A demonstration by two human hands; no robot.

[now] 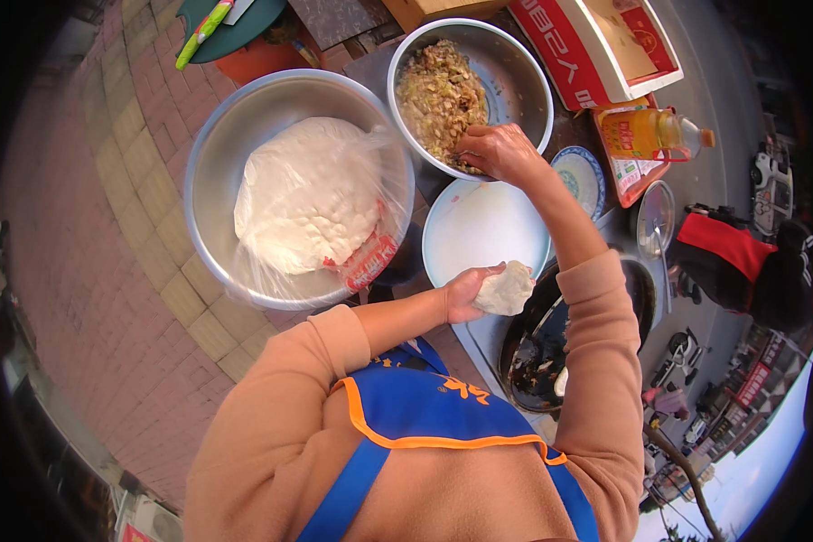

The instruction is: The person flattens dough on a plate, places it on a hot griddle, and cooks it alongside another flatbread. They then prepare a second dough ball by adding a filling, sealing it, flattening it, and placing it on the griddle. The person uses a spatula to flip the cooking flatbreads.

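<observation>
A flattened piece of white dough (pixel 505 290) rests in my left hand (pixel 466 294), just past the near rim of a white plate (pixel 484 227). My right hand (pixel 498 150) reaches into a metal bowl (pixel 515 74) of chopped filling (pixel 442 95). Its bent fingers are bunched together in the lower edge of the filling, and the fingertips are partly hidden. On the left, a larger metal basin (pixel 220 162) holds a big mass of dough (pixel 305 196) under a clear plastic bag (pixel 389 159) with red printing.
A dark oiled pan (pixel 532 366) lies under my right forearm, with a pale piece (pixel 561 381) in it. Farther right are a blue-rimmed plate (pixel 593 169), an oil bottle (pixel 650 134), a small metal bowl (pixel 656 203) and a red-white carton (pixel 562 54). A person (pixel 738 261) is beyond.
</observation>
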